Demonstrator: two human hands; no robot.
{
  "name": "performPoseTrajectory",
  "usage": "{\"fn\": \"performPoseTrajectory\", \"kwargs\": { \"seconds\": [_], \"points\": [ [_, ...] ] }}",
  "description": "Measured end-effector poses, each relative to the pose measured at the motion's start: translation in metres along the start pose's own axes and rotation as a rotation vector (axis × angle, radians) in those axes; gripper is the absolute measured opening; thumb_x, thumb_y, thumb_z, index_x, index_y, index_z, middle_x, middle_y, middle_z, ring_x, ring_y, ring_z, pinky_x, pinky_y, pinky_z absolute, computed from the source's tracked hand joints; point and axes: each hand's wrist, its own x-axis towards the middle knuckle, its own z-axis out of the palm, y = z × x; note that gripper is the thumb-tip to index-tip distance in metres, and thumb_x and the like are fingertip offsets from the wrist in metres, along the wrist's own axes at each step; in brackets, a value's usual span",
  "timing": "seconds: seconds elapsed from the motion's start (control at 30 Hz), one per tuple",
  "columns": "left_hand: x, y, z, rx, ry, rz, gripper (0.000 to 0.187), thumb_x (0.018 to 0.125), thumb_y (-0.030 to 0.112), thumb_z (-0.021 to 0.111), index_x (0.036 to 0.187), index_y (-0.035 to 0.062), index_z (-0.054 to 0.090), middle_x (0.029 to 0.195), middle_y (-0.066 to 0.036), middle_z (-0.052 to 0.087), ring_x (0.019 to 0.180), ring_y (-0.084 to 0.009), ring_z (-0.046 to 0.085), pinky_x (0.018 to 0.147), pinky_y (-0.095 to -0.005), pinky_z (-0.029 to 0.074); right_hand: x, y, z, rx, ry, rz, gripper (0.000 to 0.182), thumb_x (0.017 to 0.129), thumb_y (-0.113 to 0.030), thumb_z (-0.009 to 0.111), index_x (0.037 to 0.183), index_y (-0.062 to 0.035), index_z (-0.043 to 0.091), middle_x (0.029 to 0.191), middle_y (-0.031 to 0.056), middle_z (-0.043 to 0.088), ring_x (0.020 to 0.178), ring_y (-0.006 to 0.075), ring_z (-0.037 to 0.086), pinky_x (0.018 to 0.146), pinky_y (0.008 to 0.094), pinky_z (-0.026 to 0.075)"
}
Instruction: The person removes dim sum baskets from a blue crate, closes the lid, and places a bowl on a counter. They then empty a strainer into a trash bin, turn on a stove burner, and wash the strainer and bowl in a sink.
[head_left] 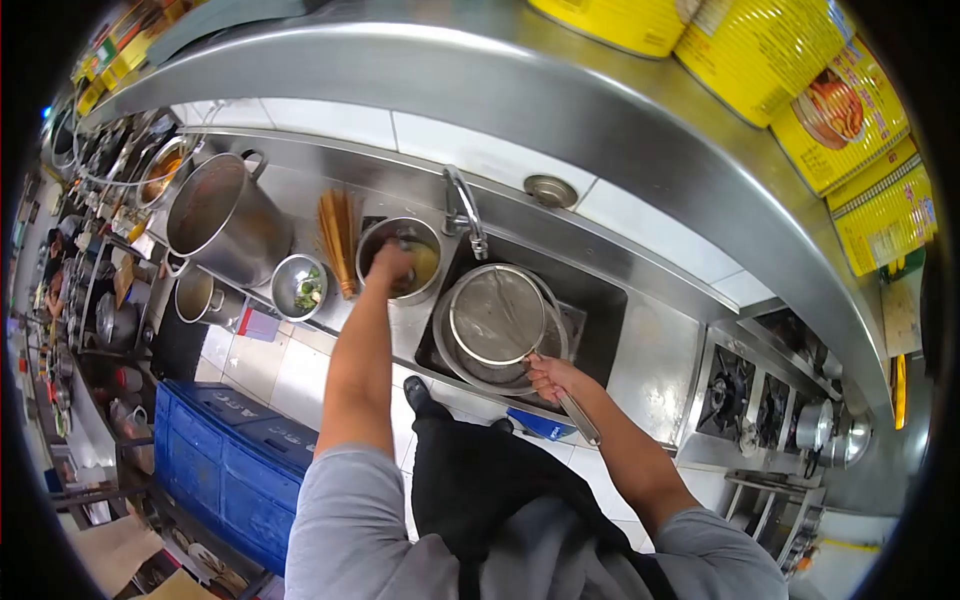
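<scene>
My right hand (555,378) is wrapped round the handle of a round fine-mesh strainer (497,315). The strainer is over a large metal bowl (465,360) in the sink (600,335). My left hand (393,262) reaches down into a metal pot (372,243) on the counter left of the sink. Yellowish contents (425,262) show inside that pot. The left fingers are blurred and partly hidden, so what they touch cannot be made out. A chrome faucet (462,200) rises behind the sink, between the pot and the strainer.
Left of the pot are a bamboo brush (337,235), a small bowl with green scraps (300,287) and a tall stockpot (230,225). A steel shelf (450,70) with yellow cans (770,60) overhangs the counter. Stove burners (727,390) are at right; a blue bin (225,440) stands lower left.
</scene>
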Motion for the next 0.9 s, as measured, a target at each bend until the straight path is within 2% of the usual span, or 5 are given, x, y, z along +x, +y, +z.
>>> {"fn": "performPoseTrajectory", "kwargs": {
  "seconds": [0.23,0.37,0.53,0.83,0.9],
  "points": [
    [-0.143,0.067,0.076,-0.117,0.264,0.889,0.027,0.087,0.011,0.070,0.113,0.0077,0.069,0.103,-0.014,0.066,0.098,-0.0297,0.064,0.086,-0.0406,0.053,-0.042,0.011,-0.005,0.082,-0.070,-0.022,0.013,0.106,-0.014,0.044,0.111,-0.0238,0.050,0.066,-0.0049,0.035,0.048,0.0053,0.026,0.037,0.0230,0.019],
    [-0.133,0.075,0.193,-0.115,0.442,0.712,0.033,0.074,0.003,0.071,0.107,0.0072,0.072,0.095,-0.018,0.065,0.094,-0.0391,0.063,0.087,-0.0439,0.052,-0.038,0.022,0.019,-0.094,0.012,-0.025,0.024,0.100,-0.008,0.045,0.115,-0.0257,0.047,0.066,-0.0042,0.035,0.045,0.0049,0.025,0.036,0.0233,0.018],
    [-0.202,0.086,0.249,-0.258,0.018,1.192,0.025,0.079,-0.002,0.062,0.099,0.0067,0.074,0.102,-0.018,0.068,0.095,-0.0380,0.063,0.086,-0.0452,0.052,-0.059,0.000,-0.015,-0.139,0.086,-0.048,0.040,0.086,0.000,0.048,0.118,-0.0252,0.045,0.061,-0.0043,0.036,0.041,0.0052,0.026,0.033,0.0248,0.018],
    [-0.189,0.091,0.246,-0.307,-0.049,1.098,0.033,0.075,-0.009,0.061,0.102,0.0061,0.074,0.101,-0.017,0.067,0.094,-0.0357,0.066,0.088,-0.0429,0.053,-0.066,0.015,-0.019,-0.170,0.116,-0.129,0.046,0.082,-0.001,0.049,0.123,-0.0235,0.046,0.061,-0.0030,0.038,0.041,0.0056,0.028,0.034,0.0243,0.019],
    [-0.156,0.089,0.224,-0.527,-0.147,0.522,0.037,0.074,-0.010,0.062,0.105,0.0063,0.073,0.099,-0.017,0.068,0.094,-0.0361,0.067,0.092,-0.0426,0.052,-0.090,0.016,0.000,-0.393,0.082,-0.080,0.043,0.084,0.000,0.047,0.122,-0.0202,0.046,0.064,-0.0026,0.038,0.043,0.0056,0.028,0.034,0.0241,0.019]
  ]
}}
